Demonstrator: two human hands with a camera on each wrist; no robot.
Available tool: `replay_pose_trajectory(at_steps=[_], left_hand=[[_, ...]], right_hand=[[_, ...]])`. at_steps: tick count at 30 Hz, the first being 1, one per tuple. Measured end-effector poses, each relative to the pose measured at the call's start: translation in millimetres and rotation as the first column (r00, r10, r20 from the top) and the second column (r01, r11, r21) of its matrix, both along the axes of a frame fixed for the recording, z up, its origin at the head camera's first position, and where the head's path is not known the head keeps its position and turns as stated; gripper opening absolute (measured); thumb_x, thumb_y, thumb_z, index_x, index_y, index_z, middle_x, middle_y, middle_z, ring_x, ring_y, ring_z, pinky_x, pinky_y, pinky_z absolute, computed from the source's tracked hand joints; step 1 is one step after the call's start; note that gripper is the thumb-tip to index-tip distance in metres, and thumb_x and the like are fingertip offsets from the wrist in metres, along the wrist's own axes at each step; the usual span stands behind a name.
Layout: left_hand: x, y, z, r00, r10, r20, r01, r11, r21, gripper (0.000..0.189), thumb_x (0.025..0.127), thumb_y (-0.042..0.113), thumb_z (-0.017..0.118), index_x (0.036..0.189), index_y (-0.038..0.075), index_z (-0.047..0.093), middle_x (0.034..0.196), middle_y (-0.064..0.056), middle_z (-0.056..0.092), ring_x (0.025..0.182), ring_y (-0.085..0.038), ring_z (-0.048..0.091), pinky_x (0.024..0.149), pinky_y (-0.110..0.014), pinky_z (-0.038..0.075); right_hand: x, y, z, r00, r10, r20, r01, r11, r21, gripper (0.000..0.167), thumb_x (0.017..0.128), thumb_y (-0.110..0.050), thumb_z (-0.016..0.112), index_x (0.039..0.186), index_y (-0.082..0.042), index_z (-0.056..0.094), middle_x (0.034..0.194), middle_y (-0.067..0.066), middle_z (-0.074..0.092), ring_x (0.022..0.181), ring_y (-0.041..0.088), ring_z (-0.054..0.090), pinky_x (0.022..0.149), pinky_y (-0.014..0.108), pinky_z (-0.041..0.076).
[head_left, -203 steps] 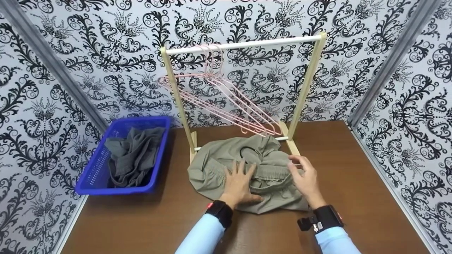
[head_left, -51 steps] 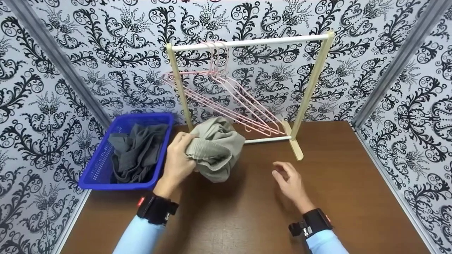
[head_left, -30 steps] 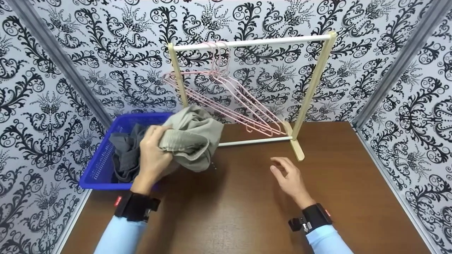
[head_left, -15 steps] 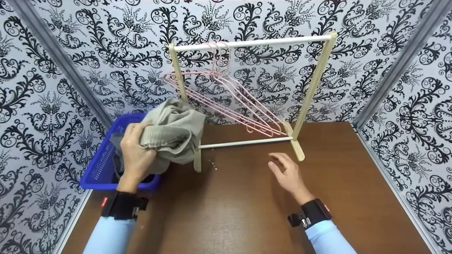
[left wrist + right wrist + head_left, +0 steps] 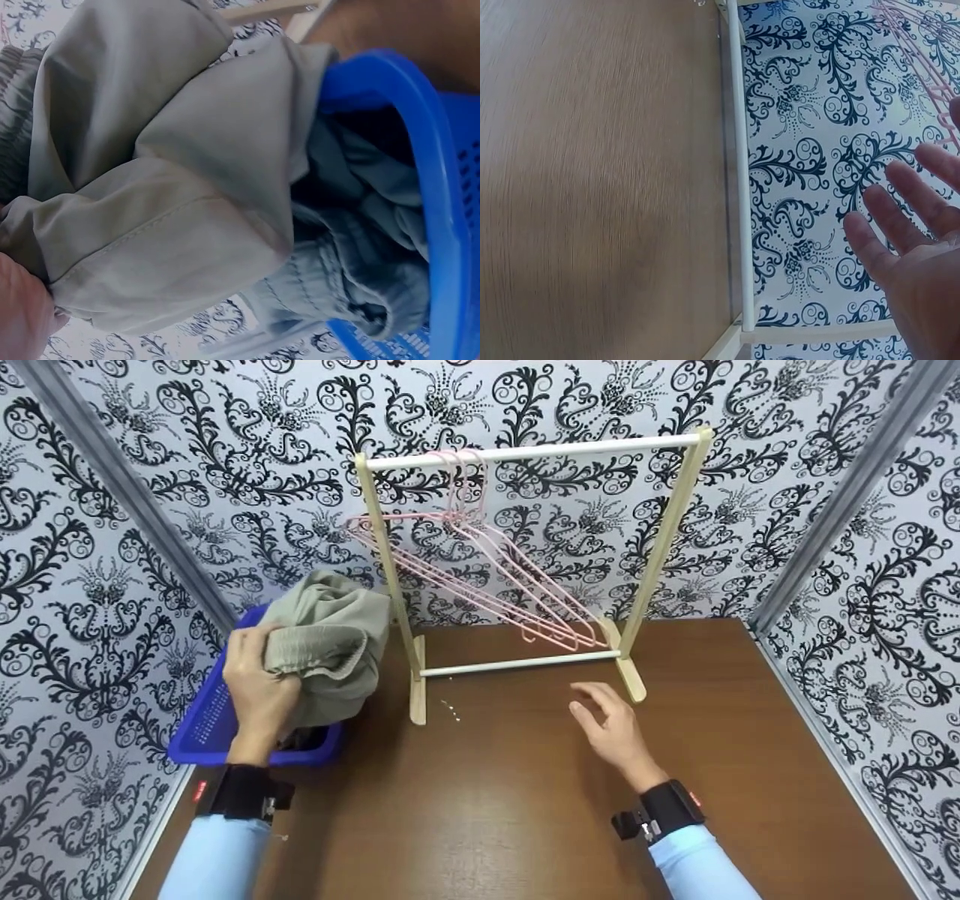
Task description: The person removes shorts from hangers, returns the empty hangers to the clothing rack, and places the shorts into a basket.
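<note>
Olive-khaki shorts (image 5: pixel 330 615) with a gathered elastic waistband hang bunched from my left hand (image 5: pixel 259 682), which grips them at the waistband. They are held over the blue plastic basket (image 5: pixel 196 731) and cover much of it. In the left wrist view, dark grey-green garments (image 5: pixel 360 255) lie in the basket, below and beside the shorts (image 5: pixel 187 172). My right hand (image 5: pixel 615 735) hovers above the table's right half with relaxed fingers, holding nothing. Its spread fingers also appear in the right wrist view, where the hand (image 5: pixel 930 262) touches nothing.
A small wooden rack (image 5: pixel 652 555) with white rods stands at the back of the brown table (image 5: pixel 495 795). Several pink hangers (image 5: pixel 517 577) hang from its top rod at the left. Small white specks (image 5: pixel 452 709) lie near the rack's left foot. Patterned walls enclose the table.
The shorts lay spread before the rack under both hands; my left hand then gathered and lifted them, carrying them left over the basket. The right hand has barely moved over the last second.
</note>
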State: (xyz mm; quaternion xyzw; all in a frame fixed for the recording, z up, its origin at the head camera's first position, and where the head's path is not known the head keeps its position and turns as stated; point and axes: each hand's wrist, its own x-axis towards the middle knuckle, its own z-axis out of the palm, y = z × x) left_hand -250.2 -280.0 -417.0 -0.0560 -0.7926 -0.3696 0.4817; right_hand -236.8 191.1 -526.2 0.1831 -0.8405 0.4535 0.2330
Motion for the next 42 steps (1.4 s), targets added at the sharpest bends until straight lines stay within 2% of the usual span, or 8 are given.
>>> replay_pose_trajectory(at_steps=[6, 13, 18, 21, 27, 33, 37, 42], left_hand=[[-3.5, -12.4, -4.3, 0.998, 0.054, 0.011, -0.054, 0.998, 0.024, 0.052, 0.061, -0.014, 0.057, 0.108, -0.001, 0.072, 0.098, -0.022, 0.057, 0.091, -0.032, 0.055, 0.087, -0.048, 0.045], [-4.5, -25.4, -9.3, 0.994, 0.105, 0.008, -0.105, 0.994, 0.01, 0.05, 0.063, -0.013, 0.057, 0.11, -0.001, 0.071, 0.104, -0.025, 0.056, 0.096, -0.039, 0.056, 0.088, -0.056, 0.046], [-3.8, -31.7, -19.0, 0.99, 0.139, 0.01, -0.139, 0.99, -0.037, 0.048, 0.066, -0.013, 0.06, 0.111, 0.001, 0.07, 0.105, -0.027, 0.055, 0.097, -0.043, 0.055, 0.089, -0.06, 0.045], [-3.2, -34.1, -26.9, 0.987, 0.157, 0.02, -0.154, 0.983, -0.099, 0.047, 0.066, -0.014, 0.061, 0.11, 0.0, 0.068, 0.105, -0.028, 0.053, 0.099, -0.047, 0.052, 0.094, -0.061, 0.042], [-4.9, -37.9, -42.6, 0.981, 0.191, 0.029, -0.178, 0.951, -0.252, 0.042, 0.067, -0.012, 0.062, 0.108, -0.004, 0.063, 0.106, -0.031, 0.052, 0.097, -0.054, 0.046, 0.095, -0.064, 0.033], [-7.0, -43.7, -59.1, 0.972, 0.227, 0.054, -0.191, 0.907, -0.376, 0.04, 0.066, -0.011, 0.063, 0.105, -0.003, 0.062, 0.115, -0.029, 0.054, 0.1, -0.055, 0.044, 0.094, -0.066, 0.033], [-6.8, -45.3, -68.1, 0.963, 0.252, 0.099, -0.187, 0.881, -0.434, 0.039, 0.064, -0.01, 0.066, 0.101, -0.004, 0.06, 0.116, -0.032, 0.053, 0.1, -0.057, 0.043, 0.094, -0.067, 0.033], [-7.1, -43.4, -74.4, 0.938, 0.29, 0.19, -0.166, 0.857, -0.487, 0.038, 0.063, -0.007, 0.072, 0.098, -0.005, 0.058, 0.111, -0.031, 0.055, 0.099, -0.056, 0.045, 0.092, -0.067, 0.034]], right_hand=[[1.0, 1.5, -0.3, 1.0, -0.006, 0.021, 0.006, 1.0, 0.003, 0.029, 0.096, -0.006, 0.069, 0.123, 0.003, 0.07, 0.121, 0.014, 0.069, 0.112, 0.036, 0.064, 0.097, 0.04, 0.049], [1.6, 1.5, -0.6, 0.999, -0.011, 0.032, 0.011, 1.0, -0.001, 0.029, 0.095, -0.007, 0.07, 0.122, 0.003, 0.07, 0.121, 0.014, 0.07, 0.113, 0.035, 0.065, 0.098, 0.041, 0.049], [2.0, 1.2, -1.6, 0.999, -0.009, 0.048, 0.01, 1.0, -0.008, 0.029, 0.095, -0.006, 0.069, 0.122, 0.004, 0.07, 0.121, 0.014, 0.07, 0.111, 0.037, 0.065, 0.097, 0.045, 0.05], [2.2, 1.3, -2.3, 0.998, -0.003, 0.058, 0.003, 1.0, -0.008, 0.029, 0.096, -0.007, 0.069, 0.123, 0.005, 0.069, 0.121, 0.014, 0.069, 0.109, 0.035, 0.066, 0.095, 0.043, 0.052], [4.2, 3.1, -3.4, 0.996, 0.012, 0.091, -0.01, 1.0, -0.021, 0.029, 0.097, -0.007, 0.068, 0.124, 0.003, 0.069, 0.122, 0.012, 0.068, 0.101, 0.027, 0.069, 0.089, 0.029, 0.054], [4.8, 2.3, -4.3, 0.996, 0.01, 0.088, -0.009, 1.0, -0.018, 0.027, 0.097, -0.007, 0.068, 0.123, 0.0, 0.07, 0.122, 0.012, 0.069, 0.103, 0.032, 0.068, 0.09, 0.028, 0.054], [4.9, 1.8, -5.1, 0.997, 0.012, 0.072, -0.01, 1.0, -0.022, 0.026, 0.097, -0.006, 0.068, 0.122, 0.002, 0.07, 0.121, 0.013, 0.069, 0.103, 0.034, 0.068, 0.09, 0.026, 0.053], [5.0, 1.5, -6.0, 0.998, 0.004, 0.057, -0.003, 1.0, -0.018, 0.025, 0.096, -0.005, 0.069, 0.12, 0.002, 0.071, 0.119, 0.012, 0.069, 0.103, 0.023, 0.066, 0.089, 0.023, 0.052]])
